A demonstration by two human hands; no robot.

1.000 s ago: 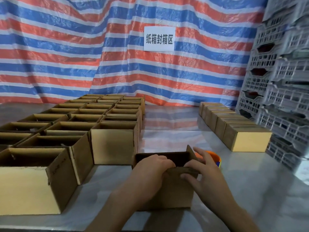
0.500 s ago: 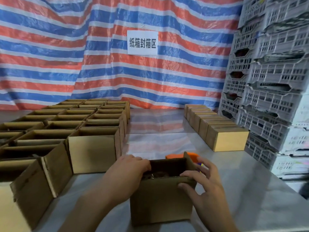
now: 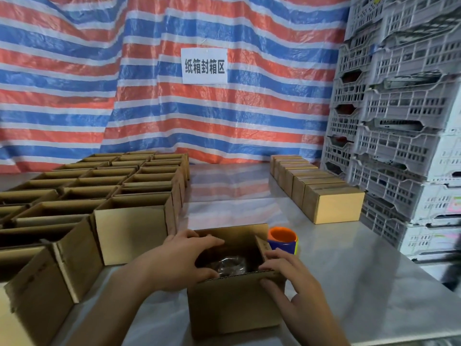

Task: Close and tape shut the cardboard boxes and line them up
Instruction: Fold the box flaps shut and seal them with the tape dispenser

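The left hand (image 3: 182, 260) curls over the 9 o'clock side of the small brown cardboard box (image 3: 232, 303), fingers and thumb hooked round its left flap. The right hand (image 3: 287, 273) pinches the box's 4 o'clock corner, fingers on the rim and thumb against the front wall. The box stands open-topped at the near edge of the shiny steel table (image 3: 349, 270), with a dark item in crinkled clear plastic (image 3: 229, 263) inside.

Just beside the box at 1 o'clock sits an orange-and-blue tape roll (image 3: 283, 239). From 9 to 11 o'clock a packed grid of open-topped brown cardboard boxes (image 3: 134, 228) runs back across the table. At 2 o'clock, well apart, a row of closed brown cardboard boxes (image 3: 331, 206) stands in line. Stacked grey plastic crates (image 3: 399, 121) rise at 3 o'clock. At 12 o'clock hangs a red, white and blue striped tarpaulin (image 3: 99, 83) bearing a white paper sign (image 3: 204, 66).
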